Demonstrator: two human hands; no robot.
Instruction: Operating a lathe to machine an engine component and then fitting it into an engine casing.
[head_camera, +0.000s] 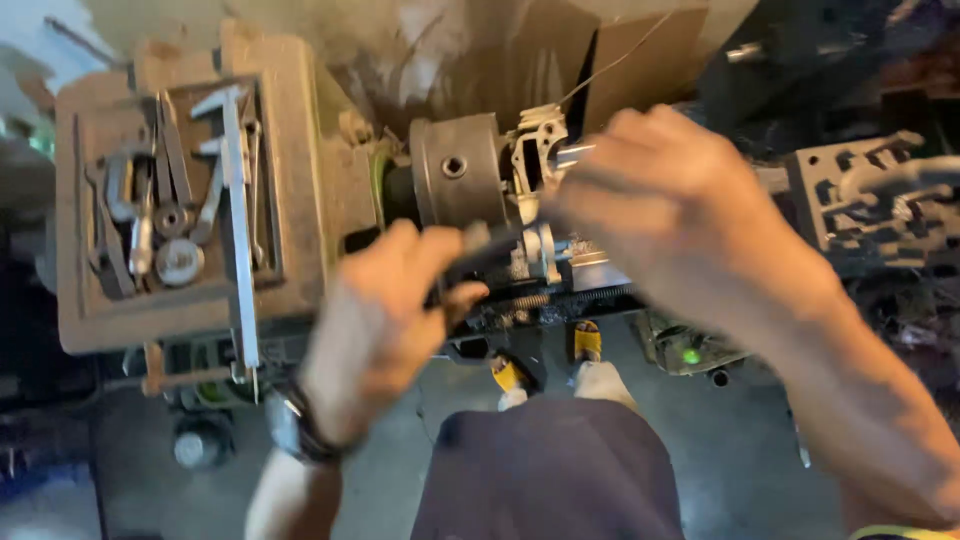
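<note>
A lathe lies across the view, its round grey chuck (457, 172) clamping a pale cast metal part (537, 150). My left hand (385, 310) is closed around a dark bar-shaped tool handle (487, 243) that slants up towards the chuck. My right hand (655, 205) hovers over the metal part, fingers curled near the upper end of the same handle; blur hides whether it grips it. A watch (292, 425) sits on my left wrist.
The headstock top (290, 110) carries a tray with a long metal caliper (238, 200), wrenches and round fittings. A tool post block (860, 195) stands at the right. Below are the concrete floor, my feet in yellow sandals (587, 342) and dark shorts.
</note>
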